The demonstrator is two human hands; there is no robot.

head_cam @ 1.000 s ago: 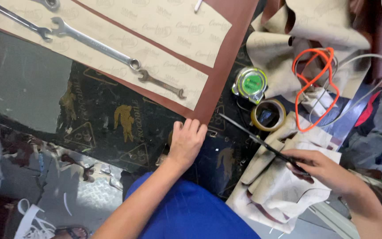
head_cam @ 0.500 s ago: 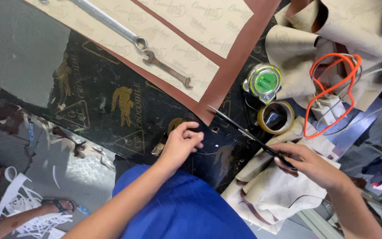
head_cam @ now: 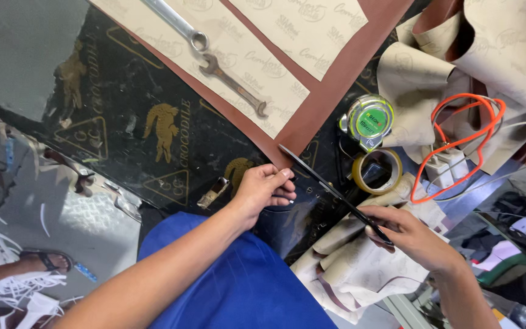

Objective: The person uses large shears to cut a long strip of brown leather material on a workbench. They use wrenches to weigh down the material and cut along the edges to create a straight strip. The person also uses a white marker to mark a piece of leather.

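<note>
Scissors point(head_cam: 330, 190) — long, dark and held with the blades pointing up and away from the person — lie slanted across the black printed mat point(head_cam: 123, 122). Their tip sits right at the near corner of the brown sheet point(head_cam: 336, 79); whether it touches the edge I cannot tell. The right hand point(head_cam: 412, 234) is closed around the handles at the lower end of the scissors, fingers wrapped through and over them, so the handles themselves are mostly hidden. How far the blades are parted cannot be made out; they read as one thin line.

Just to the left of the scissors' tip, the left hand point(head_cam: 263, 189) rests on the mat with its fingers curled in loosely, fingertips close to the brown sheet's corner — it holds nothing that shows.

Under the right hand, below the scissors, lies a heap of beige offcuts point(head_cam: 354, 268). To the right of the blades sits a roll of tape point(head_cam: 377, 170), and just beyond it a green-topped tape measure point(head_cam: 369, 119). Further right of that, an orange cord point(head_cam: 458, 146) loops over a white charger point(head_cam: 445, 167). Beyond the scissors' tip, on the beige patterned paper covering the brown sheet, lies a rusty spanner point(head_cam: 232, 82), with a shiny spanner point(head_cam: 175, 21) further off.
</note>
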